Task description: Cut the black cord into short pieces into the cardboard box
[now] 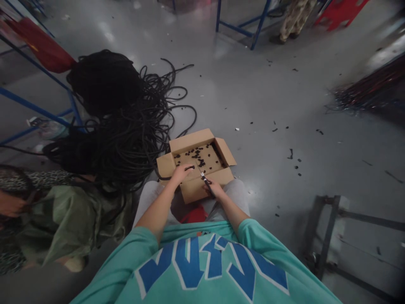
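Note:
An open cardboard box (193, 142) rests at my knees, with many small black cut pieces (199, 156) scattered over its bottom. My left hand (181, 174) is closed on a black cord (190, 167), whose short end sticks out past the fingers over the box. My right hand (215, 188) grips scissors (205, 179) by their dark handles, over the near flap. Their blades point away from me, a little to the right of the cord's end. Whether the blades are apart is too small to tell.
A big tangled heap of black cord (126, 135) lies on the floor to the left. Beside it sits another person, whose hand (12, 203) shows at the left edge. Blue metal frames (242, 29) stand further off. A metal frame (329, 236) stands at the right.

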The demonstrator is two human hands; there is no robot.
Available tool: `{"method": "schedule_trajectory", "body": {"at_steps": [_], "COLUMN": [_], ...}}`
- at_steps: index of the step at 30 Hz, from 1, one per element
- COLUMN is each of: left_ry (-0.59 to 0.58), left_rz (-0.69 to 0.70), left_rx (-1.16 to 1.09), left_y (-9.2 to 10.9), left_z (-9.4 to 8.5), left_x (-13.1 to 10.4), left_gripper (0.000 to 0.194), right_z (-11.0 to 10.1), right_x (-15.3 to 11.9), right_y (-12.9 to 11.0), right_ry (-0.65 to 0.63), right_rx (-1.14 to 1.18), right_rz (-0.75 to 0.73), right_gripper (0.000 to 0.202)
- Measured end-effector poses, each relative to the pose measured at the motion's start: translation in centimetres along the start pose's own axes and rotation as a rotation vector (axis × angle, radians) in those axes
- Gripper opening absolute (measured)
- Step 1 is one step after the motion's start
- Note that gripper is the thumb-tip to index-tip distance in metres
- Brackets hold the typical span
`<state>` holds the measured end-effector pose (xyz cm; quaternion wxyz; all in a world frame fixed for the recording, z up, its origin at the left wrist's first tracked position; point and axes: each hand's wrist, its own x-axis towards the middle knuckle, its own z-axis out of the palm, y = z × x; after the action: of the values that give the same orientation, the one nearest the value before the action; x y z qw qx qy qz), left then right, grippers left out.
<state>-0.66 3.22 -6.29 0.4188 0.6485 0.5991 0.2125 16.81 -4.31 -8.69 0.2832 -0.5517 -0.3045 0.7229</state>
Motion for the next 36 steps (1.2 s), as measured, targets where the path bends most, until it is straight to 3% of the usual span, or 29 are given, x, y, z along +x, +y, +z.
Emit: {"method": "schedule_trajectory", "body": {"at_steps": [5,10,19,28,36], "left_ry": [-0.005,-0.036,-0.039,-0.121,-0.101], "left_rz": [-0.088,-0.146,-0.131,-0.167,-0.195], "left_rx": [-0.160,-0.325,-0.359,-0.358,-0.338], "left_y": [0.1,0.6,1.4,2.1,1.9], "left_z": [-0.2,-0.3,0.0,0.5,0.5], "left_x": [-0.4,-1.1,-1.6,-2.0,-1.9], "left_gripper": [0.029,0.023,0.016,0.016,0.018], "right_z": [-0.5,-0.5,-0.3,-0.5,-0.4], "right_x": [-0.4,-0.6,0.3,-0.1,-0.2], "right_y": [-0.4,-0.6,0.7,0.2,0.1], "right_ry": [-0.068,-0.174,-0.170,-0.137,-0.107], "right_rx": [0.037,0.004,-0.060,-0.085,-0.162], "right_rz": [-0.060,-0.124,-0.144,-0.144,-0.207], "right_gripper": [0.063,0.068,0.070,0.064,0.054]}}
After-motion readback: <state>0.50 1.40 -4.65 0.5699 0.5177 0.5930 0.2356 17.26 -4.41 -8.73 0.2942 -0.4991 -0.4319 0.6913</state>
